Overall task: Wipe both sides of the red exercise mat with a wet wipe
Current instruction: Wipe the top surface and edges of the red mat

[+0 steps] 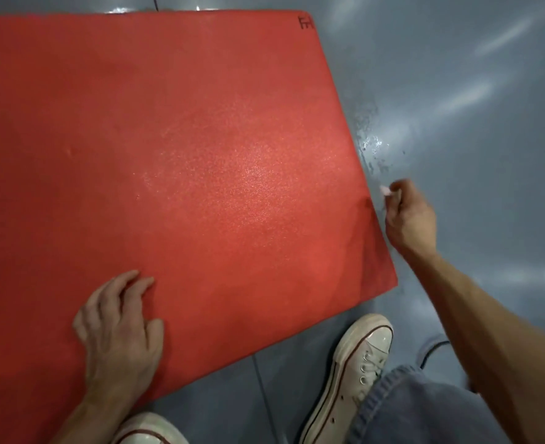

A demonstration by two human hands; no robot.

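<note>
**Red mat flat on a shiny grey floor**

The red exercise mat (175,149) lies flat and fills most of the left and middle of the frame. Its top looks bumpy and grainy, like fine sand, and light shines off the middle. A small dark logo (305,23) sits in its upper right corner. Its right edge runs straight down to a sharp corner at the lower right.

The left hand (120,331) rests on the mat near the bottom edge, with its fingers spread and a little bent, pressing down. The right hand (408,216) is at the mat's right edge, fingers curled, pinching a small pale wet wipe (385,190) that pokes out at the top.

The floor (472,123) is smooth, grey and glossy, with wet spots (370,139) just beside the mat's right edge. There is wide open floor at the right. Two white canvas shoes (354,373) with rubber toes and a blue jeans leg (418,408) are at the bottom.
</note>
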